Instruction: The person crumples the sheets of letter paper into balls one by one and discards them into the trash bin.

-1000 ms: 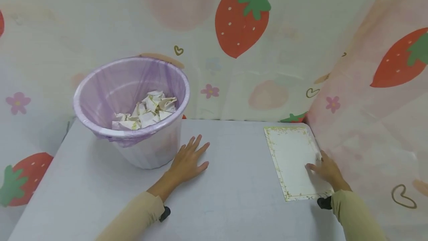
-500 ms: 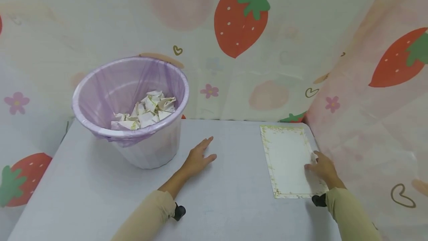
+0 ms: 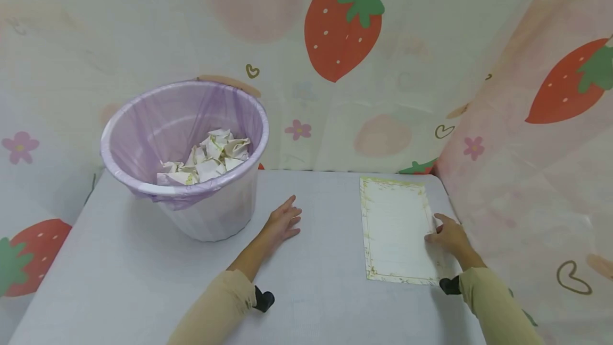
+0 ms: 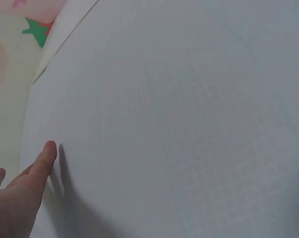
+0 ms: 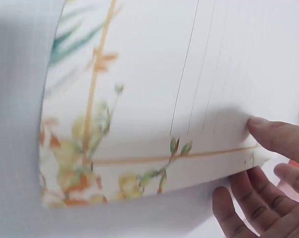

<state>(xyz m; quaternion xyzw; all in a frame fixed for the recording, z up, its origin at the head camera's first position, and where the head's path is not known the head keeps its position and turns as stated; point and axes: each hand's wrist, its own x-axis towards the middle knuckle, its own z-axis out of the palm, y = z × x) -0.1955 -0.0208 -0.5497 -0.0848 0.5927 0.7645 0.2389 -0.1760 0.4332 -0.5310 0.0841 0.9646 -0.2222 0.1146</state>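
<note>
A sheet of lined letter paper (image 3: 395, 228) with a floral gold border lies toward the right of the table. My right hand (image 3: 449, 236) holds its right edge. In the right wrist view the thumb (image 5: 273, 134) is on top of the sheet, and fingers (image 5: 256, 203) reach under that edge. My left hand (image 3: 279, 225) is over the table between the bin and the paper, fingers extended, holding nothing. Part of the left hand (image 4: 25, 191) shows at the lower left of the left wrist view, its shadow on the white surface.
A white bin (image 3: 215, 212) with a purple liner stands on the left of the table (image 3: 316, 292). Several crumpled papers (image 3: 210, 158) lie inside it. Strawberry-printed sheeting (image 3: 282, 68) rises behind the table and along its right side.
The letter paper has moved left across the table together with my right hand. My left hand has shifted slightly right and turned from palm-down, fingers spread, to more on its side.
</note>
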